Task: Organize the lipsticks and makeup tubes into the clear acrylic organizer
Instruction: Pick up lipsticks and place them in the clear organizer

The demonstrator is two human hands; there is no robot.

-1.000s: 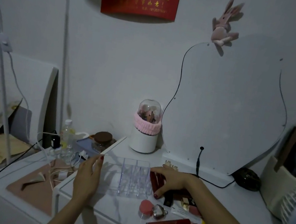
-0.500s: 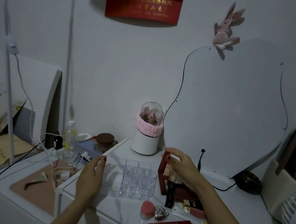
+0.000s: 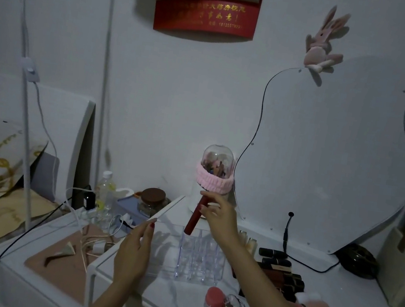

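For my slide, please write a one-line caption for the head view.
Right hand lowers a dark red tube toward the clear acrylic organizer while the left hand steadies it.

We reach both bare forearms up from the bottom edge, the right one crossing in from the lower right. Our right hand (image 3: 221,215) is raised, wrist bent, thumb and fingers pinched around the upper part of a dark red tube (image 3: 194,217) that hangs tilted below the grip. Our left hand (image 3: 134,253) stands edge-on, palm turned inward, fingers straight and together, red-painted nails showing at the tips. It seems to rest against something clear, though the dim light leaves that contact uncertain.
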